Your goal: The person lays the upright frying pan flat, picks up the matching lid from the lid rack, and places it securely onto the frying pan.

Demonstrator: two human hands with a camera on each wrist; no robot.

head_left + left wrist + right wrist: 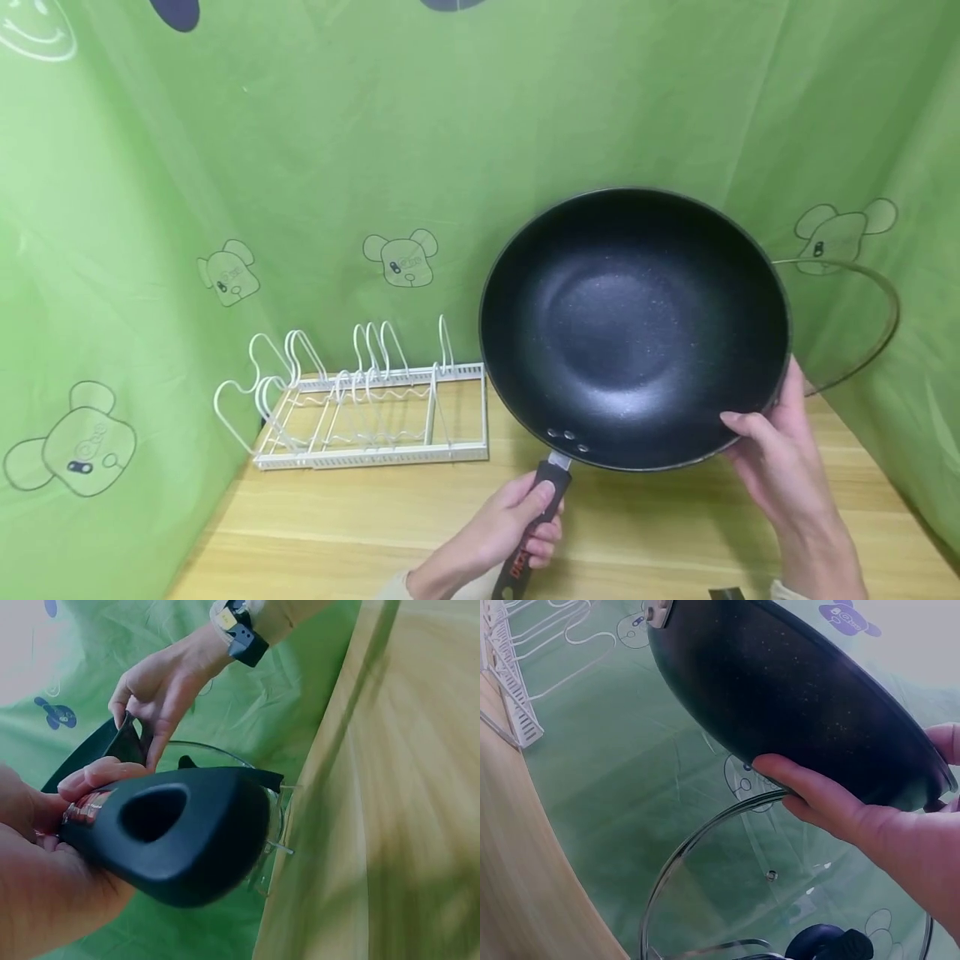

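Left hand (517,521), fingers (542,546) curled, is gripping the pan (622,317) by its handle (555,473) while right hand (780,458) is pinching it farther right, this holding step apparently calling next for joint support.

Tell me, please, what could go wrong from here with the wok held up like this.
The wok might bump the glass lid, which stands on edge close to the right hand. It could also tip or slip, since the left hand grips only the handle while the right hand supports just one side. Swung leftward, it might catch the upright wires of the white rack.
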